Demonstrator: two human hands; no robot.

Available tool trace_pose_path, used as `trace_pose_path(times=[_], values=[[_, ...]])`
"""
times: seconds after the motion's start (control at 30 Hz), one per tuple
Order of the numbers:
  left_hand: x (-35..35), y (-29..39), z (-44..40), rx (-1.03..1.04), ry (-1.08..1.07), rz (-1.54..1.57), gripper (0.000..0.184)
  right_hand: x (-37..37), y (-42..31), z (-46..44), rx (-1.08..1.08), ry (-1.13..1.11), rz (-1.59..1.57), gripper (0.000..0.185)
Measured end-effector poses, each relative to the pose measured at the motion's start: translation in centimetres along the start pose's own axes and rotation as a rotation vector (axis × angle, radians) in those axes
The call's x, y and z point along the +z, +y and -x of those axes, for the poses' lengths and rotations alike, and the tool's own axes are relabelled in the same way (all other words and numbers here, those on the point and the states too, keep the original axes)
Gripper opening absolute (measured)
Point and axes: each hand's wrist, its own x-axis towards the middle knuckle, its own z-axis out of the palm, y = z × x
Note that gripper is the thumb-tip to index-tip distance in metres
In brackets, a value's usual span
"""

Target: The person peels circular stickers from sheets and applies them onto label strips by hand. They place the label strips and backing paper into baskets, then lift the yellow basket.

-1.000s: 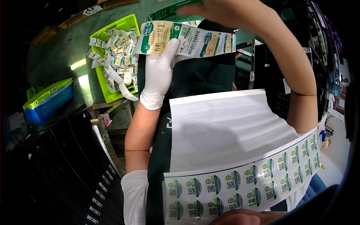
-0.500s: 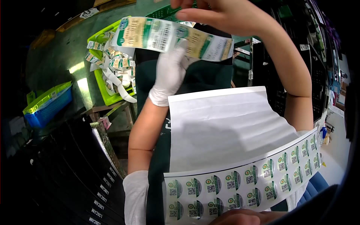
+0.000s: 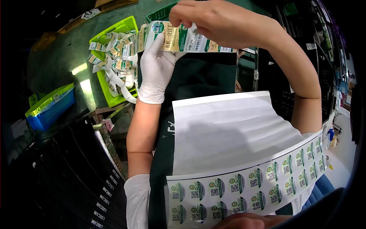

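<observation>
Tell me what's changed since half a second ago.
Your bare right hand has come down over the label strip; whether it touches is unclear. Your gloved left hand has shifted leftward, holding the strip. The sticker sheet and yellow-green basket stayed put.

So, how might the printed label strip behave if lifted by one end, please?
The label strip would probably sag, as similar strips loop loosely in the green basket. It is likely light, looking thin in the gloved left hand.
</observation>
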Motion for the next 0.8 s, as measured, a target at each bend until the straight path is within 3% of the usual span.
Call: trace_pose_path(times=[0.17, 0.27, 0.33, 0.37, 0.43, 0.5, 0.63, 0.7, 0.77, 0.8], values=[[-0.1, -0.1, 0.0, 0.05, -0.053, -0.073, 0.033, 1.2, 0.1, -1.5, 0.136, -0.027, 0.241, 0.034], [-0.5, 0.8, -0.1, 0.038, -0.045, -0.026, 0.033, 1.2, 1.8, -1.2, 0.124, 0.282, 0.345, 0.03], [-0.4, 1.0, 0.0, 0.049, -0.049, -0.037, 0.032, 0.3, 2.5, -1.0, 0.19, 0.349, 0.139, 0.028], [-0.4, 1.1, 0.1, 0.045, -0.037, -0.05, 0.032, -0.6, 2.2, -0.6, 0.316, 0.196, -0.077, 0.026], [-0.6, 1.5, 0.0, 0.052, -0.035, -0.045, 0.033, -1.0, 1.2, -0.2, 0.356, 0.023, -0.113, 0.025], [-0.7, 1.6, -0.2, 0.072, -0.053, -0.01, 0.034, -0.7, 1.3, 0.1, 0.287, -0.095, -0.214, 0.017], [0.5, -1.2, 1.1, 0.04, -0.243, 0.133, 0.044, 0.5, 0.1, -0.3, 0.354, 0.098, -0.381, 0.015], [2.7, -2.9, 2.1, -0.051, -0.157, -0.305, 0.045, 0.7, 0.1, -0.3, 0.312, 0.215, -0.377, 0.014], [2.8, -3.2, 1.8, -0.045, -0.143, -0.219, 0.04, 1.6, 0.7, -0.1, 0.247, 0.374, -0.325, 0.014], [2.6, -2.8, 1.4, -0.043, -0.123, -0.193, 0.037, -0.1, -1.1, -0.4, 0.505, 0.351, -0.364, 0.014]])
